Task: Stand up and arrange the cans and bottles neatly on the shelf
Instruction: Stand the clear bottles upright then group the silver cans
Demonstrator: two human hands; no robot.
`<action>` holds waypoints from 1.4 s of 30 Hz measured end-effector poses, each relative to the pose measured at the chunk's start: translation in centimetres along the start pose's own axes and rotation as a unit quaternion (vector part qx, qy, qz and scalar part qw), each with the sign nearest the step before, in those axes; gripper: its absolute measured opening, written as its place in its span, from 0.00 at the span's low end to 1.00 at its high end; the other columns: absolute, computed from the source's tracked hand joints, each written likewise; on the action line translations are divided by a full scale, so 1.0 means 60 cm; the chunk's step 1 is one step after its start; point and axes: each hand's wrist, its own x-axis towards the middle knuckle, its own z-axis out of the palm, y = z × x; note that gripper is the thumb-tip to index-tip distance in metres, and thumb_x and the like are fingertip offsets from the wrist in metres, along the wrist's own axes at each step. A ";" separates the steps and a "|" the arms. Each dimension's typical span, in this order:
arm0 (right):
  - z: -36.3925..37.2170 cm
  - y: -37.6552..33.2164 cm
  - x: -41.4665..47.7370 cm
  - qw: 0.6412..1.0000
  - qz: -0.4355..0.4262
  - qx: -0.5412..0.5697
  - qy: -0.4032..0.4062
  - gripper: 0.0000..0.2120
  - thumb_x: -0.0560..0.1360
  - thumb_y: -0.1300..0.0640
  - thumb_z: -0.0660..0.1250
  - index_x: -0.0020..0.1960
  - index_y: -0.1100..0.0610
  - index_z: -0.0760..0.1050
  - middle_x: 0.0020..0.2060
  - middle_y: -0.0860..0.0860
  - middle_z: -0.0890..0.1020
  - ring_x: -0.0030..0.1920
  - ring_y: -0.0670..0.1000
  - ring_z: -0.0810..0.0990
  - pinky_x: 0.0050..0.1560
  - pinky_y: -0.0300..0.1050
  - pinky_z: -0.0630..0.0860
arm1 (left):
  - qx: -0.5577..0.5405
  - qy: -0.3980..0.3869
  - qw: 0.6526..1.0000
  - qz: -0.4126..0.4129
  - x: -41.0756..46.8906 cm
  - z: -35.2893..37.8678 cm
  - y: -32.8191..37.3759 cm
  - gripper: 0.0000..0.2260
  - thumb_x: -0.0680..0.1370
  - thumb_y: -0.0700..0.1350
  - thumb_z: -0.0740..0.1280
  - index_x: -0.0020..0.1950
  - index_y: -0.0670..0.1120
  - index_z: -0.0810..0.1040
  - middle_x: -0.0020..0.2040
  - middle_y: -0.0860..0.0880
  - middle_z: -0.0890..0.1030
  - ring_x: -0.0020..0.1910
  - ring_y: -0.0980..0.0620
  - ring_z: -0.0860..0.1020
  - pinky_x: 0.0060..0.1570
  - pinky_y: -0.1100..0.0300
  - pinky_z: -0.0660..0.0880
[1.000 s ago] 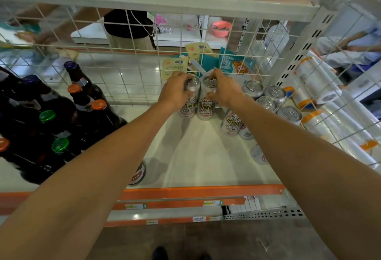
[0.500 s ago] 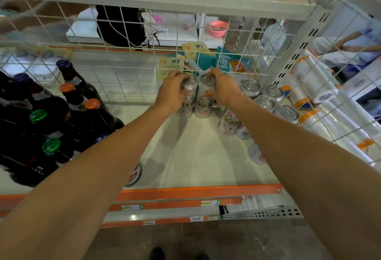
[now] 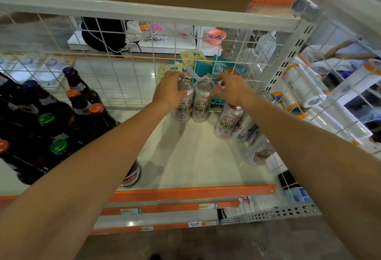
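Shelf (image 3: pixel 195 162): right hand (image 3: pixel 232 90) released can (image 3: pixel 201 103) (upright).

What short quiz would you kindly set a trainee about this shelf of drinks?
1. True or false: the leftmost can stands upright.
2. The dark bottles stand: A) left of that can, B) right of it, C) on the floor.
3. Fill in: the shelf's front edge is coloured ___.
Key: 1 true; 2 A; 3 orange.
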 end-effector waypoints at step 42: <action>-0.044 0.093 -0.106 0.976 0.103 -0.187 -0.045 0.22 0.74 0.42 0.71 0.56 0.59 0.74 0.52 0.57 0.79 0.54 0.59 0.78 0.46 0.49 0.68 | 0.089 -0.190 0.977 0.036 -0.051 0.011 0.108 0.25 0.73 0.44 0.76 0.69 0.43 0.75 0.63 0.44 0.79 0.58 0.45 0.78 0.57 0.51 0.75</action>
